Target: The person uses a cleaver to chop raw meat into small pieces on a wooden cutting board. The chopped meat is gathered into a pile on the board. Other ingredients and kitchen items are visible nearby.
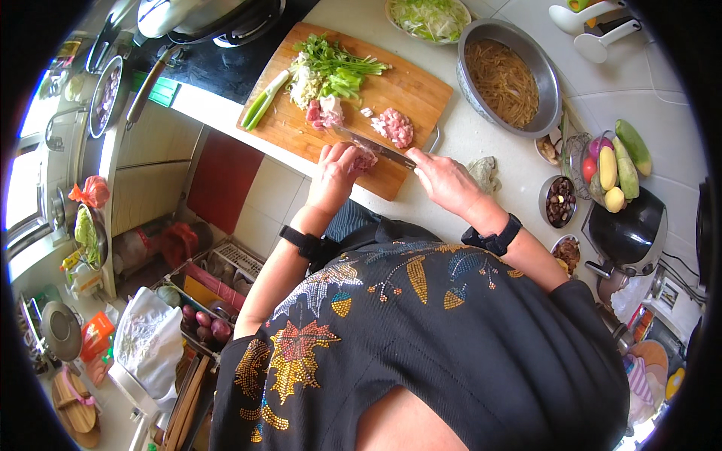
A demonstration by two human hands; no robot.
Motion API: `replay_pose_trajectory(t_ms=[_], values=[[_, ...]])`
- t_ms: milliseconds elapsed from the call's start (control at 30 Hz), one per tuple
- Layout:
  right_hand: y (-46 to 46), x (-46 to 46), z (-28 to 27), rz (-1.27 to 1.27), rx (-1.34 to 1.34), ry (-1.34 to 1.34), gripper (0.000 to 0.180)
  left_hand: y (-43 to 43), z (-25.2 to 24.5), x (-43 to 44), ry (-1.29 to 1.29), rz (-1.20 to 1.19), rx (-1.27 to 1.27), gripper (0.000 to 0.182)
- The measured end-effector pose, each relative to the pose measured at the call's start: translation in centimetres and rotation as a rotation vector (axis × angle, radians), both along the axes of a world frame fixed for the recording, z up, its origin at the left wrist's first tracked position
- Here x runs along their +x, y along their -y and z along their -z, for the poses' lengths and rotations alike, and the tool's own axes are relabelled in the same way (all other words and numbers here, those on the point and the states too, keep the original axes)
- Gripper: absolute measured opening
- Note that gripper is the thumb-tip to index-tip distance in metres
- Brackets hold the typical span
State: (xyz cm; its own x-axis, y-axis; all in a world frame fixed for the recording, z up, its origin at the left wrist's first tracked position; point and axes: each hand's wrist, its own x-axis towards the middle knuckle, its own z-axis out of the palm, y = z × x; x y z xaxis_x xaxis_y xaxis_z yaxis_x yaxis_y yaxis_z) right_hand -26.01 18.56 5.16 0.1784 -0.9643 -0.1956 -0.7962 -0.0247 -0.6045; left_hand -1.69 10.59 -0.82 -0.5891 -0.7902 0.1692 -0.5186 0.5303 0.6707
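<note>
A wooden cutting board (pixel 423 93) lies on the counter before me. My right hand (pixel 443 175) grips the handle of a kitchen knife (pixel 381 147), whose blade extends left over the board. Under the fingers of my left hand (pixel 337 169) a piece of raw meat (pixel 364 161) is pressed close beside the blade. Beyond the knife are a pile of chopped meat (pixel 396 127) and a larger pink-and-white piece of meat (pixel 325 113). Chopped greens (pixel 338 62), minced white bits (pixel 304 84) and a length of green onion (pixel 267 100) rest toward the board's far left.
A metal basin (pixel 544 73) of soaked noodle-like strands and a bowl of shredded greens (pixel 428 20) stand beyond the board. A crumpled cloth (pixel 483 173), a bowl of dark pieces (pixel 559 201) and a basket of vegetables (pixel 578 152) lie right. A stove (pixel 197 70) adjoins the board's left.
</note>
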Motion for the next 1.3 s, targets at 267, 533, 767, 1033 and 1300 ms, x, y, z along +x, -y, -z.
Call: replay_pose_trajectory(t_ms=[267, 533, 767, 1033, 1300], values=[[-0.6, -0.6, 0.2, 0.090, -0.003, -0.021, 0.030, 0.2, -0.2, 0.3, -0.003, 0.056, 0.030, 0.029], [-2.3, -0.8, 0.2, 0.281, -0.077, 0.082, 0.036, 3.3, 0.6, -2.0, 0.019, -0.042, -0.114, 0.017], [-2.9, -1.3, -1.2, 0.364, 0.005, 0.265, 0.044, 5.0, 0.1, -3.8, -0.478, -0.095, 0.983, 0.027], [-2.7, -0.7, -1.1, 0.308, -0.029, 0.295, 0.043, 5.2, -1.1, -2.7, -0.582, -0.167, 1.282, 0.014], [-2.6, -1.2, -1.0, 0.311, -0.067, 0.269, 0.041, 7.9, -0.7, 8.3, -0.639, -0.757, 0.720, 0.021]])
